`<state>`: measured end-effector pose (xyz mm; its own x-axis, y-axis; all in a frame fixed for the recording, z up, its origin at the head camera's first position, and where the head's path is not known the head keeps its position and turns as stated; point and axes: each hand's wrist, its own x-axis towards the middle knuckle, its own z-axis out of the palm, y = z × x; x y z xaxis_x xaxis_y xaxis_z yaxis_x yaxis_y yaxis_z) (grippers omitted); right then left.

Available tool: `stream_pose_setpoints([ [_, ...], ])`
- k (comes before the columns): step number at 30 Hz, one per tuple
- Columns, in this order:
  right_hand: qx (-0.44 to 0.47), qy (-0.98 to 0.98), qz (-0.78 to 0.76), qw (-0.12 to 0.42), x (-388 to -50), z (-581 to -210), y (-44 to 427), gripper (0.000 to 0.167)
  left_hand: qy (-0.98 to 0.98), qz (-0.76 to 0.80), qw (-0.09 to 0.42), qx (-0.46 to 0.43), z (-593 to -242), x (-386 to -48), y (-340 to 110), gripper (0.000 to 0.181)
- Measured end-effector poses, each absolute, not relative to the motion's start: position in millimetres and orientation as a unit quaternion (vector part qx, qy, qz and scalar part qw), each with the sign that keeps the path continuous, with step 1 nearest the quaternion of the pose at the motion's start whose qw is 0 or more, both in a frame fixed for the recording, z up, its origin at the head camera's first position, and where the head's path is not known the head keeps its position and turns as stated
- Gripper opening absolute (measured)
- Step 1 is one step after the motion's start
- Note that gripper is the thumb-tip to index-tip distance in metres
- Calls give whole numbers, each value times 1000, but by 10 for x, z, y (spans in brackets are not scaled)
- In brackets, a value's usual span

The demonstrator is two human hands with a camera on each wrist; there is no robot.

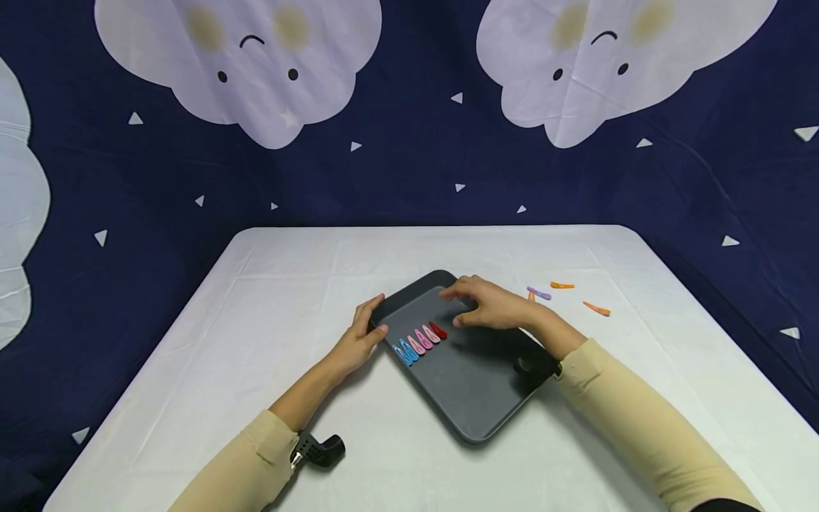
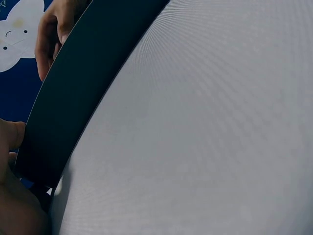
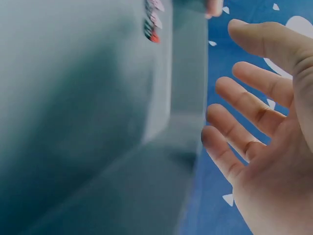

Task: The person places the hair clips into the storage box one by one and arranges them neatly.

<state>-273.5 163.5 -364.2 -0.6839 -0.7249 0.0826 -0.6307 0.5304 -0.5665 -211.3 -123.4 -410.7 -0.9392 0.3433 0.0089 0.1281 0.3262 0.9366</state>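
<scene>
A dark grey rectangular tray (image 1: 473, 387) lies angled on the white table. My left hand (image 1: 352, 346) grips its left corner, thumb over the rim and fingers along the outer side. Inside the tray, a slanting row of snap hair clips runs from blue clips (image 1: 404, 353) through pink clips (image 1: 423, 338) to a red clip (image 1: 438, 330). Over the tray's far right part hovers my right hand (image 1: 493, 304), fingers loosely bent and apart from the thumb. Nothing shows between those fingers in the right wrist view, where the palm (image 3: 274, 166) is visible.
Right of the tray, on the table (image 1: 288, 284), lie a purple clip (image 1: 539, 293), an orange clip (image 1: 562, 285) and another orange clip (image 1: 596, 308). One more orange clip (image 1: 531, 296) is partly hidden by the right wrist. A dark blue cloud-patterned cloth (image 1: 409, 171) hangs behind.
</scene>
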Motion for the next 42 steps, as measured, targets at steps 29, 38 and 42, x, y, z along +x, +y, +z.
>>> stream_pose_setpoints([
  [29, -206, 933, -292, -31, -2915, -3619, 2728, 48, 803, 569, 97, 147, -4150, -2125, -1249, 59],
  [38, -170, 948, -269, -24, -2984, -3781, 2881, 52, 805, 564, 114, 146, -3916, -1998, -1219, 59],
  [42, -165, 950, -264, -26, -3032, -3868, 2919, 51, 805, 564, 111, 144, -3915, -1994, -1218, 59],
])
